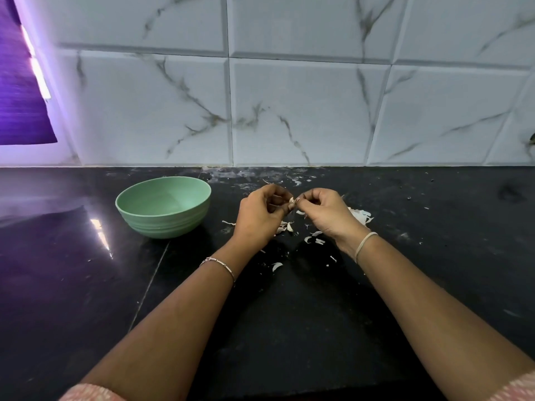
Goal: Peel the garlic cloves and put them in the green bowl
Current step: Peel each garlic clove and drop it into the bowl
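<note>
Black stone bench (289,314): open surface nearest the person. Farther in, white garlic peel scraps (315,241) lie scattered. Above them, left hand (262,215) and right hand (327,212), fingers (278,195) curled, together pinch one small white garlic clove (293,201). One pale green round bowl (162,224) stands left, apart. Marble-tiled wall (304,111) bounds the rear edge.

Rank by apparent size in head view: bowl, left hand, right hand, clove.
1. bowl
2. left hand and right hand: look alike, not ranked
3. clove, mostly hidden between the fingertips
</note>
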`<state>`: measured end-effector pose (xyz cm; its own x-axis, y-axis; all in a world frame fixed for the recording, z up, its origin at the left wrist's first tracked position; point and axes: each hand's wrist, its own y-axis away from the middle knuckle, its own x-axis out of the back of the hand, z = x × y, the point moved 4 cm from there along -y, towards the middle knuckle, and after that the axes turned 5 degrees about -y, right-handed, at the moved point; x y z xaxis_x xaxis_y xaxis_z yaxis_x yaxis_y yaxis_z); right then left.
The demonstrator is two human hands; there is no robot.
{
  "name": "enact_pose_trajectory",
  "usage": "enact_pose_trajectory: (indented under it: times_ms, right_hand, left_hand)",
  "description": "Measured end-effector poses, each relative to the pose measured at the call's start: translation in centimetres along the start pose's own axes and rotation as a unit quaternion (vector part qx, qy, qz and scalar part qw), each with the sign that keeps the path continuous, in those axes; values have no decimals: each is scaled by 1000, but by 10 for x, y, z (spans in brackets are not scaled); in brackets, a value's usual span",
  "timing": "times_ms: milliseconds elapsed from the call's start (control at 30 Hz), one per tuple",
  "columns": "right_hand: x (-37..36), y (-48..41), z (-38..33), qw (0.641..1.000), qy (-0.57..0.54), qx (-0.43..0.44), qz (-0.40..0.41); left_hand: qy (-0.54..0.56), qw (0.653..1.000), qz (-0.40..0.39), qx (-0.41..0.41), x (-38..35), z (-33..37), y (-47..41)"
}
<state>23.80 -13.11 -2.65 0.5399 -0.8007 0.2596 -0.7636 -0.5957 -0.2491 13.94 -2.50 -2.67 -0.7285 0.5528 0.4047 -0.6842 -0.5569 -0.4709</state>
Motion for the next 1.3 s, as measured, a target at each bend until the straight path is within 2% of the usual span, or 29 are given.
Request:
enact_pose_trajectory:
  times_ms: [133, 267, 333, 467, 633, 733, 800, 867, 967, 1067, 1300]
  right_hand:
    - [7, -2, -5, 985, 163, 58, 12]
    - [23, -3, -9, 934, 345, 84, 38]
    - [35, -7, -5, 921, 380, 75, 37]
    - [57, -10, -1, 919, 391, 40, 18]
    - [70, -9, 0, 931, 357, 35, 70]
    - [69, -9, 0, 936, 342, 47, 73]
    - [61, -10, -2, 951, 291, 86, 56]
    - [49, -8, -5, 977, 187, 102, 26]
    - [29, -3, -11, 995, 72, 64, -39]
    - [16, 2, -11, 993, 32, 46, -101]
    - [29, -2, -12, 993, -90, 32, -63]
  left_hand:
    - [60, 998, -19, 23, -3, -2, 0]
    - [176, 982, -17, 69, -1, -2, 1]
    - [235, 967, -20, 92, 2, -3, 1]
    - [311, 938, -46, 144, 0, -5, 2]
    - [318, 933, -64, 157, -2, -6, 5]
    - [323, 930, -65, 162, -3, -6, 5]
    - [320, 930, -65, 165, -4, -6, 6]
    - [314, 933, -67, 165, -5, -5, 7]
    - [302, 937, -65, 162, -7, -5, 7]
    - [299, 940, -60, 154, -9, -4, 6]
    - [250, 958, -36, 136, -8, -4, 5]
